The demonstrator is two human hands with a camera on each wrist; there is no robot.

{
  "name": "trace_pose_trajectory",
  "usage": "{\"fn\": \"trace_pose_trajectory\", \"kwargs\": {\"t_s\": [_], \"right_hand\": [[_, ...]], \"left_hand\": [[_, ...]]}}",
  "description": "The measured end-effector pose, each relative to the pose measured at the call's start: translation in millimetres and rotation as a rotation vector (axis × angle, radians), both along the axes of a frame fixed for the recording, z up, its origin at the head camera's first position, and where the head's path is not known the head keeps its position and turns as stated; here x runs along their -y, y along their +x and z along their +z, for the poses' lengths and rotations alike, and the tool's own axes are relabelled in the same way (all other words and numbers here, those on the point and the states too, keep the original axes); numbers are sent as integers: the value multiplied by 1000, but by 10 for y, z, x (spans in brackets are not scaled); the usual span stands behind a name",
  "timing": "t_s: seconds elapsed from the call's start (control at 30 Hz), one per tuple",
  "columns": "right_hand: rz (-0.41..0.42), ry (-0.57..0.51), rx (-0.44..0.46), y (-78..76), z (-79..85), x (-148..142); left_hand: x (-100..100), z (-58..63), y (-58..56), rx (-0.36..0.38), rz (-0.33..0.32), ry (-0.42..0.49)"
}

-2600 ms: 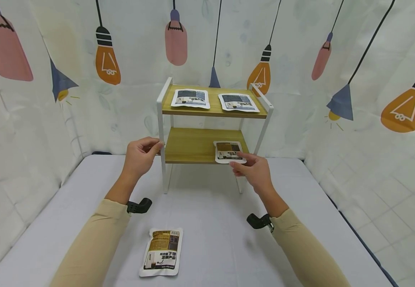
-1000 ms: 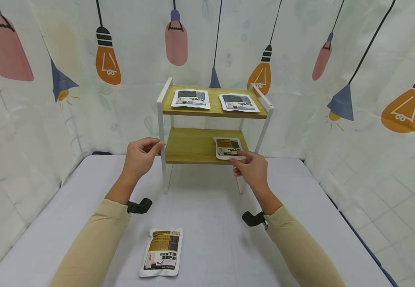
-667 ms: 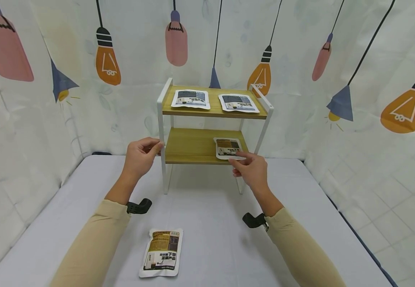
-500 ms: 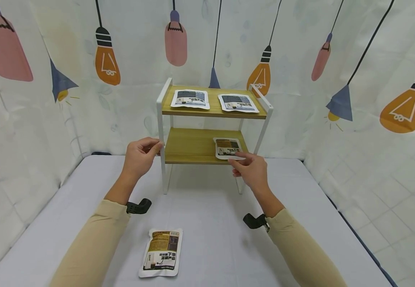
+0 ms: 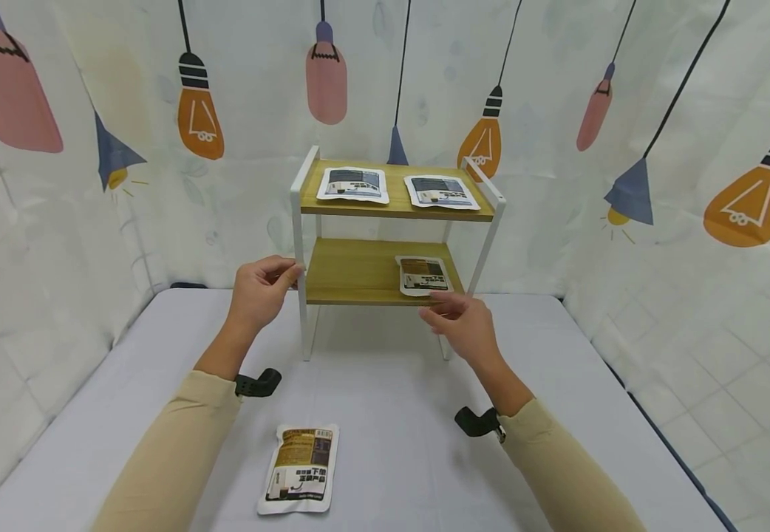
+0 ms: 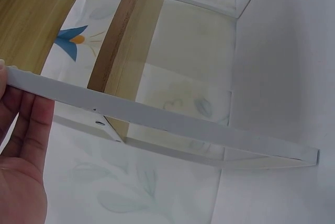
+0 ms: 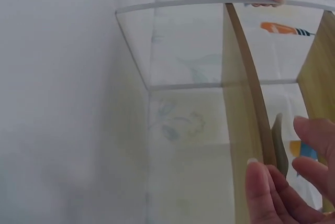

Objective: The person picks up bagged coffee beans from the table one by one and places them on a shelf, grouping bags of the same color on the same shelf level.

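Observation:
A two-tier shelf rack [image 5: 352, 273] with wooden boards and a white frame stands at the table's far side. My left hand [image 5: 260, 292] grips the rack's left front post [image 6: 157, 119] between thumb and fingers. A white-edged pouch with a brown and black label [image 5: 425, 273] lies flat at the right of the lower board. Just off its near edge is my right hand [image 5: 468, 325], thumb and fingers apart with nothing between them. In the right wrist view, the pouch [image 7: 279, 148] shows edge-on behind the fingertips.
Two pouches with blue labels, one left [image 5: 353, 184] and one right [image 5: 443, 191], lie on the top board. Another brown-label pouch [image 5: 300, 469] lies on the white-covered table [image 5: 385, 428] near the front. A printed curtain [image 5: 252, 199] hangs close behind the rack.
The lower-board pouch has shifted slightly back from the front edge. My right hand has since let go of it and drawn back toward me. The left hand has stayed on the post.

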State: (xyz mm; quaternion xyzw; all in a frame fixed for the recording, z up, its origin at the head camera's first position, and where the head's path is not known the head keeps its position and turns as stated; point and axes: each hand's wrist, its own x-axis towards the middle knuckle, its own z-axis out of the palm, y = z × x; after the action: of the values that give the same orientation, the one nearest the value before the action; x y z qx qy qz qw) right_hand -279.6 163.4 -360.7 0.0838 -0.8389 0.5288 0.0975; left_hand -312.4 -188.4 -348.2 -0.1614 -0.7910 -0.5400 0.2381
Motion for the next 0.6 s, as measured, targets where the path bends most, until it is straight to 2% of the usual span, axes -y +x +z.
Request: {"fn": "trace_pose_trajectory", "kwargs": {"t_s": [0.17, 0.37, 0.6], "right_hand": [[28, 31, 34, 77, -53, 19], [54, 17, 74, 175, -94, 84], [126, -39, 71, 286, -180, 142]], "left_hand": [[-7, 5, -1, 17, -6, 5], [-6, 5, 0, 16, -2, -2], [-18, 10, 16, 4, 7, 0]]}}
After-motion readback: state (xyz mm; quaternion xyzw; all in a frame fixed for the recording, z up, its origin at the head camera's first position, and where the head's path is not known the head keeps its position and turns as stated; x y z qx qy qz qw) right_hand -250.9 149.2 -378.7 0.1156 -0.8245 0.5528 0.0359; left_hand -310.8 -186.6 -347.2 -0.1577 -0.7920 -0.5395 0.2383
